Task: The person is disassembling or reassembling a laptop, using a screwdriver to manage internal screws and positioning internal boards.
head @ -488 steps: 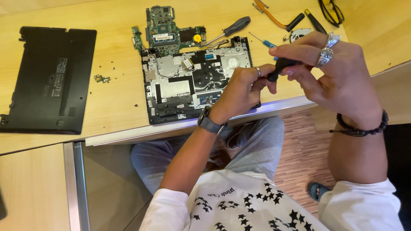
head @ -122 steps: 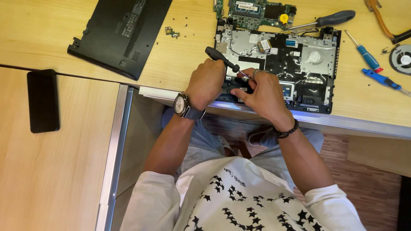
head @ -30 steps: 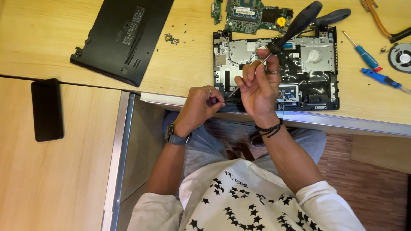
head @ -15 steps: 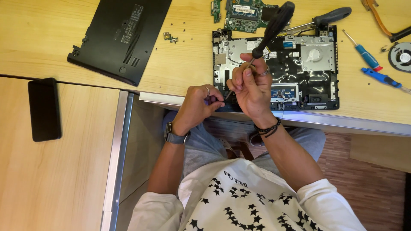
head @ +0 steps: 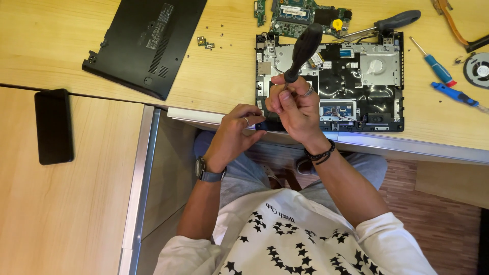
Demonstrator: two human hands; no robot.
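The person sits at a pale wooden worktop [head: 214,76] with an opened laptop base [head: 331,81] lying near its front edge, its shell serving as a shallow tray for what is left inside: a silver metal plate, black sheeting and small boards fixed in place. The right hand [head: 295,109] is raised over the base's near left corner, fingers closed around the lower end of a black-handled screwdriver [head: 303,51] that tilts up and away over the base. The left hand [head: 237,130] sits just beside it at the worktop's edge, fingertips pinched on a small dark part [head: 261,125] that I cannot make out. A green circuit board [head: 300,12] lies behind the base, another dark-handled screwdriver [head: 382,25] rests across its far rim, and two blue screwdrivers [head: 443,76] lie to the right. The black bottom cover [head: 147,43] lies to the left, with a dark phone [head: 53,126] on the lower side surface.
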